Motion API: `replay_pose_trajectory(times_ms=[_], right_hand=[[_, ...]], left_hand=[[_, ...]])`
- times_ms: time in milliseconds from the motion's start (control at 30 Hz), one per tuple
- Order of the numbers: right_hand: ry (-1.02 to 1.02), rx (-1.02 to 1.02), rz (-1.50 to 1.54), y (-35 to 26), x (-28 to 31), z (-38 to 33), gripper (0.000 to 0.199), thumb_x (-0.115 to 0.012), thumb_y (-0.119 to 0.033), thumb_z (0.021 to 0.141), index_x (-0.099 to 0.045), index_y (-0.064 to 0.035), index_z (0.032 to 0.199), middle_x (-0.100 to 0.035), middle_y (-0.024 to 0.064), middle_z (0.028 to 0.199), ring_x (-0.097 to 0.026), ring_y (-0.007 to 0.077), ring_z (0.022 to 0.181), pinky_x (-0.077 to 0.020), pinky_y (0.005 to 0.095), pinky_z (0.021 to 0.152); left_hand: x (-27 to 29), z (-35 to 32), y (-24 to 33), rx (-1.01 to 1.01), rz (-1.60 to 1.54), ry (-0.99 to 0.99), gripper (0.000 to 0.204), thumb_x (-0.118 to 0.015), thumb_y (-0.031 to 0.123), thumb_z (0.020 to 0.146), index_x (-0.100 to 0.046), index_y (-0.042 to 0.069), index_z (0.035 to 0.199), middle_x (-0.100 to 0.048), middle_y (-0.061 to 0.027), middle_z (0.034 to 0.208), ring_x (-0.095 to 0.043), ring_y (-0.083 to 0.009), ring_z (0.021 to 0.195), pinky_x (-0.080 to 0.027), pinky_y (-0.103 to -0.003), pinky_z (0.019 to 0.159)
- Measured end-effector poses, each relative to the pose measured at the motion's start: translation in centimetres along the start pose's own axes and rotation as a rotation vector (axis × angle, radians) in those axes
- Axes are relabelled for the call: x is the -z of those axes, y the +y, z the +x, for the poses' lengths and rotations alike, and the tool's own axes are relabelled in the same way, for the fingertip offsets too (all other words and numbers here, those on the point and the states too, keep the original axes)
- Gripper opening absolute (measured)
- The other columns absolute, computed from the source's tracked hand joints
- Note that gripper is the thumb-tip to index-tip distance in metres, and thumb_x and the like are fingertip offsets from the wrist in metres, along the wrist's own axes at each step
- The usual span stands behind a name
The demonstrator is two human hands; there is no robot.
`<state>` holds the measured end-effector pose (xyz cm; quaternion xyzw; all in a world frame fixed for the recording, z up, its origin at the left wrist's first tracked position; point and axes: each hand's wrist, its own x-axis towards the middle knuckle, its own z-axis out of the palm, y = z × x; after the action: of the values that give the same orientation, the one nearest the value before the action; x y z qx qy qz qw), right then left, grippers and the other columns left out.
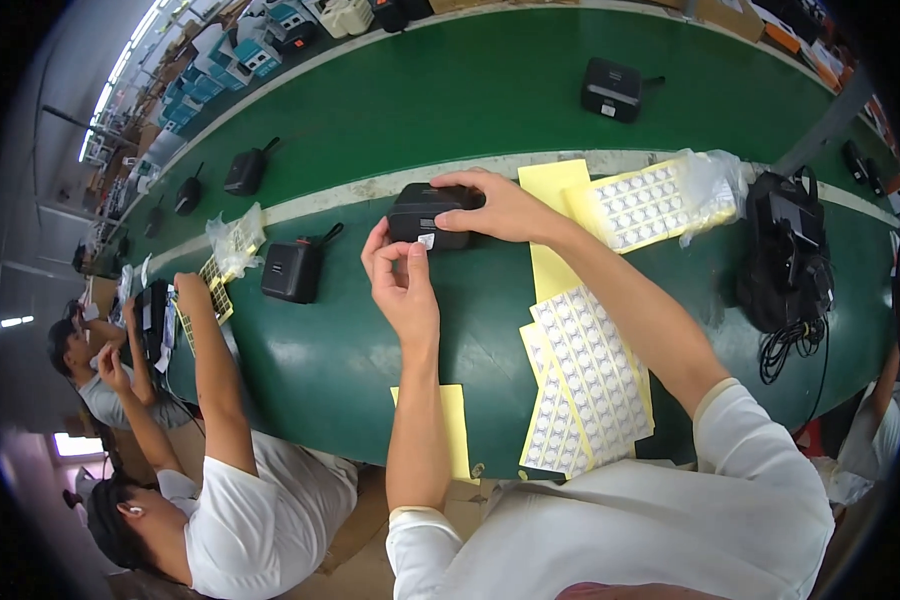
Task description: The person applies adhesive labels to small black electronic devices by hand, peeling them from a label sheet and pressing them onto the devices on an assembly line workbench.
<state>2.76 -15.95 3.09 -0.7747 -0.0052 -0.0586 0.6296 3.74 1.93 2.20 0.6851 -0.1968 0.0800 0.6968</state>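
The fingers (394,252) of the left hand (402,288) were found pinched together on a small white sticker (426,241), which was held against the near face of a small black box-shaped device (425,215). The right hand (505,208) was laid over the far and right end of the same device, its fingers curled over the top edge and closed on the casing. The device was located on the green counter (470,100), near its pale centre stripe, just beyond the left hand. The casing was judged to be rigid moulded plastic, light enough for one hand, smooth and therefore liable to slide on the belt unless steadied; a hold across the short sides, as taken by the right hand, was judged suitable. The sticker was judged thin, limp and adhesive, best taken by one edge with the fingertips. The long axis of the device was seen to run left to right across the view, roughly along the counter; the face receiving the sticker was turned toward the person. Which end was the front could not be told. To the right, sheets of round white labels on yellow backing (585,375) were noted lying on the counter, with a further bagged sheet (660,200) beyond. Similar black devices (292,270) were noted well apart along the counter, and other seated people (230,500) were observed at work to the left.
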Motion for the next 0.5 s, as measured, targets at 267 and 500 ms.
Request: replay_pose_trajectory(times_ms=[267,500], right_hand=[[0.02,0.0,-0.055,0.85,-0.47,0.05,0.061,-0.074,-0.032,0.076,-0.054,-0.0074,0.128,-0.052,0.0148,0.124,-0.053,0.0253,0.112,-0.0422,0.0339,0.096],[-0.005,0.015,-0.059,0.38,-0.58,-0.1,0.061,-0.074,-0.034,0.077,-0.054,-0.0076,0.128,-0.05,0.0147,0.124,-0.052,0.026,0.112,-0.0433,0.0342,0.094]], left_hand=[[-0.57,-0.56,-0.55,-0.044,0.016,0.057,0.009,-0.059,0.01,0.091,-0.057,0.002,0.086,-0.041,-0.0134,0.134,-0.049,-0.0193,0.115,-0.041,-0.032,0.094],[-0.91,-0.89,-0.44,0.024,0.039,0.124,0.011,-0.059,0.011,0.091,-0.058,0.001,0.087,-0.041,-0.0138,0.134,-0.05,-0.0181,0.113,-0.041,-0.03,0.093]])
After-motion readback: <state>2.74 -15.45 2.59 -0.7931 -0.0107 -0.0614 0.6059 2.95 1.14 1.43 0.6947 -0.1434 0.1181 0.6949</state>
